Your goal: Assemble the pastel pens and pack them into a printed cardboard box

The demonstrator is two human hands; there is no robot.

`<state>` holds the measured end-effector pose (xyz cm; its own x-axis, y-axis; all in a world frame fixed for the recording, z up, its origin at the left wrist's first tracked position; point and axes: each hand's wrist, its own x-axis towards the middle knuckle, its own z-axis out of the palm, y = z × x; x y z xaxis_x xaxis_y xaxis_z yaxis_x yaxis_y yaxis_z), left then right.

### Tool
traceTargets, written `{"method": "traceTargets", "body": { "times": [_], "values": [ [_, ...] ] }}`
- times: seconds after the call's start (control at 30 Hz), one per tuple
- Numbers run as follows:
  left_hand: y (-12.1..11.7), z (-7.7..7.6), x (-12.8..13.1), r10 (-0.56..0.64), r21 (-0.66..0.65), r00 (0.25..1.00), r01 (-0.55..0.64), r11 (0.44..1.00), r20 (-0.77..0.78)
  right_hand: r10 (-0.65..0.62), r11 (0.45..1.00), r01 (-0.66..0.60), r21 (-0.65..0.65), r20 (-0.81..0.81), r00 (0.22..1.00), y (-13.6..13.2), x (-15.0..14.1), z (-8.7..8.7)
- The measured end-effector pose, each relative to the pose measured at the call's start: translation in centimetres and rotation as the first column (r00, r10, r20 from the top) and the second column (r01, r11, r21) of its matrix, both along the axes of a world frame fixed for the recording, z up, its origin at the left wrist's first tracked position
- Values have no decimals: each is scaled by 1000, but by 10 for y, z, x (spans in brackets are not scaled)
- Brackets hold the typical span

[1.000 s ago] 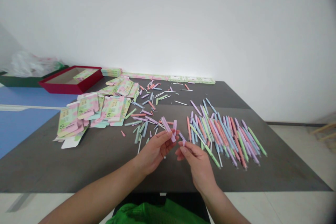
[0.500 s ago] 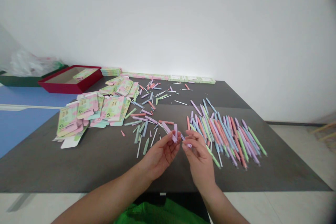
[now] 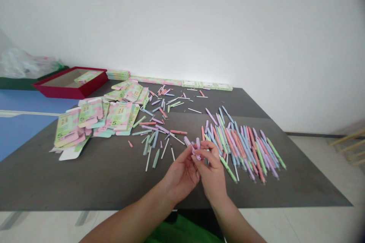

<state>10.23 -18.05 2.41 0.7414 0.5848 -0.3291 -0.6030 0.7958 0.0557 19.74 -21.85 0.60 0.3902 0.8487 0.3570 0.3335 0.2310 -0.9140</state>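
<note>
The left hand (image 3: 181,176) and right hand (image 3: 212,172) are half closed, their fingertips meeting on a lilac pen barrel (image 3: 189,144); assembled pastel pens (image 3: 245,152) lie just beyond the right hand; loose pen parts (image 3: 151,140) lie beyond the left.

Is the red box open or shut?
Open. The red box has no lid on top, and a green paper box lies inside it.
</note>
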Motion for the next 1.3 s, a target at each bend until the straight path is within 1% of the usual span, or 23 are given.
{"method": "traceTargets", "body": {
  "times": [0.23,0.4,0.53,0.6,0.67,0.73,0.8,0.87,0.93,1.0,1.07,1.13,1.2,1.3],
  "values": [
    [12,-9,2,8,-53,1000,-7,999,9,58,998,-55,-31,110,992,12,6,-2],
    [16,-12,0,-7,-69,998,11,998,55,153,988,-150,-30,211,965,18,11,-7],
    [17,-15,0,3,-81,999,0,997,40,138,990,-132,-40,250,958,22,13,-11],
    [18,-16,1,18,-102,999,-15,995,30,118,993,-113,-36,305,945,23,13,-11],
    [19,-14,1,42,-151,999,-36,988,33,81,997,-80,-22,428,900,25,12,-9],
    [20,-12,1,49,-196,998,-41,980,36,43,999,-40,-17,581,813,26,9,-6],
    [21,-9,1,29,-216,999,-21,976,32,29,999,-10,-32,699,714,27,7,-1],
    [21,-7,1,1,-207,1000,4,978,24,48,998,-9,-56,760,648,28,6,2],
    [21,-6,2,-16,-180,1000,19,984,16,85,996,-39,-78,779,621,28,7,5],
    [21,-7,2,-11,-155,1000,10,988,-3,130,991,-89,-95,766,629,27,10,7],
    [22,-9,2,17,-150,1000,-20,989,-21,163,986,-136,-96,721,674,26,15,9],
    [23,-11,2,58,-160,998,-62,985,-32,162,986,-147,-77,641,751,24,21,11],
    [23,-13,1,88,-175,995,-94,980,-44,135,991,-127,-53,535,834,23,28,13],
    [21,-14,1,79,-190,996,-87,978,-51,113,994,-102,-48,364,925,25,39,14]
  ]
}}
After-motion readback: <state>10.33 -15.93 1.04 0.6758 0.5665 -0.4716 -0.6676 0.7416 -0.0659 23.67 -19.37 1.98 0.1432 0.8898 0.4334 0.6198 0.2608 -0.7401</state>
